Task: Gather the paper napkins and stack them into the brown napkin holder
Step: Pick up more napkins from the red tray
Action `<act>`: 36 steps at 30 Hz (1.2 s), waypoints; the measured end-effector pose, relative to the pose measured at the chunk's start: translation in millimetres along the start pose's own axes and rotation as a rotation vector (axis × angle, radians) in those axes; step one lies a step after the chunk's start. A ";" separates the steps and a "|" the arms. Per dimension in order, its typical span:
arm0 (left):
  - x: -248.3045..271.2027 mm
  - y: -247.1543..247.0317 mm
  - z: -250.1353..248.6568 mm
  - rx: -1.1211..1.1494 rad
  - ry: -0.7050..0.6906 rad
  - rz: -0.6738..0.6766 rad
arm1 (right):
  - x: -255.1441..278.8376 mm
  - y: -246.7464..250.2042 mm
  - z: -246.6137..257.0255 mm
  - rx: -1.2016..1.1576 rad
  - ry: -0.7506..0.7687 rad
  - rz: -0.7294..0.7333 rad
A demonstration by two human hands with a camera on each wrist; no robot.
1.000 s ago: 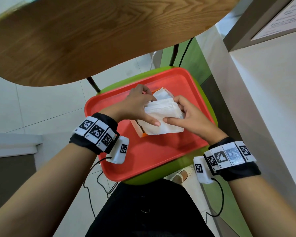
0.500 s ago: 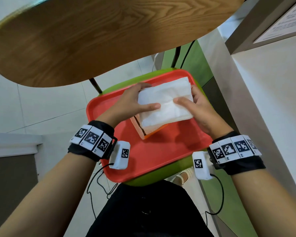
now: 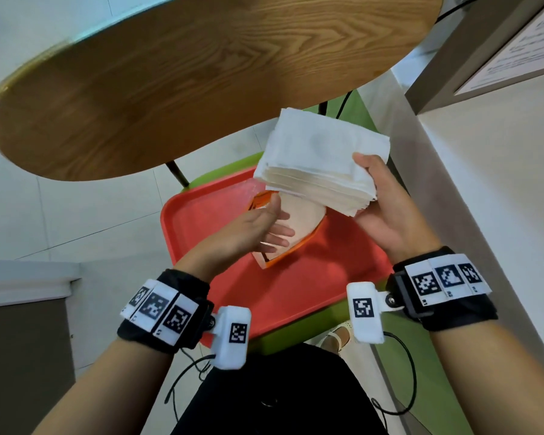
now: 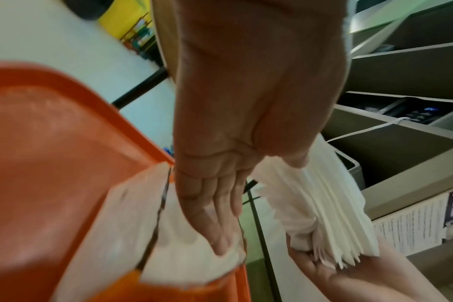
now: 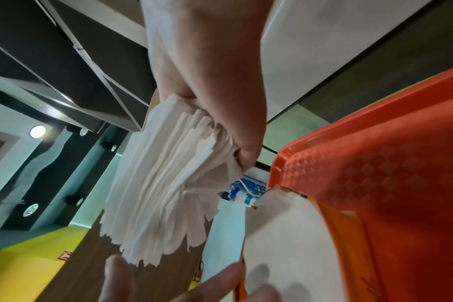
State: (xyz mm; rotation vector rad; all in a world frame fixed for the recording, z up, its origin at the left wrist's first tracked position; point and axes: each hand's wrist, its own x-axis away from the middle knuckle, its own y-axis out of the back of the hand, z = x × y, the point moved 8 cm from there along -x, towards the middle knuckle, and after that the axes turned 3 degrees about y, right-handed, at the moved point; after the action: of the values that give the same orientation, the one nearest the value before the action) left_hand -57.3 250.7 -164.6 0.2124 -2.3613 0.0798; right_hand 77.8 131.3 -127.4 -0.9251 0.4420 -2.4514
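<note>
My right hand (image 3: pixel 374 183) grips a thick stack of white paper napkins (image 3: pixel 321 158) by its right end, raised above the red tray (image 3: pixel 296 293). The brown-orange napkin holder (image 3: pixel 299 248) lies on the tray beneath, with more white napkins (image 4: pixel 189 251) inside. My left hand (image 3: pixel 274 233) is flat, its straight fingers (image 4: pixel 217 224) resting on those napkins. The right wrist view shows the gripped stack (image 5: pixel 163 194) fanning out at its free end, beside the holder (image 5: pixel 336 245). The left wrist view has the stack (image 4: pixel 323 204) to the right of my left hand.
The tray sits on a green stool (image 3: pixel 274 340) at my knees. A round wooden tabletop (image 3: pixel 201 73) overhangs the far side, with a dark leg (image 3: pixel 176 174). A white counter wall (image 3: pixel 484 215) runs close on the right. Cables (image 3: pixel 399 387) hang by my lap.
My right hand has lifted the napkin stack up and to the right, off the holder. My left hand let go of the stack and now lies flat on the napkins in the holder.
</note>
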 end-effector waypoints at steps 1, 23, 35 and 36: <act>-4.0 -5.2 1.4 0.059 -0.003 0.020 | 1.8 -2.3 1.9 -0.027 0.004 0.007; -6.0 -100.7 -121.8 0.554 -0.335 0.134 | 106.6 70.2 56.5 0.248 0.197 -0.151; 20.1 -316.3 -189.0 0.183 -0.318 0.466 | 211.7 205.3 138.3 0.311 0.372 -0.519; 20.6 -333.3 -192.1 0.157 -0.321 0.484 | 219.9 217.0 142.8 0.293 0.389 -0.543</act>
State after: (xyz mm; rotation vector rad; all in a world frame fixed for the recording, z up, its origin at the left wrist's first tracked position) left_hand 119.0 -57.0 -14.1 -0.2983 -2.6796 0.4967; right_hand 100.4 -186.0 -6.6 -0.4827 -0.0675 -3.0958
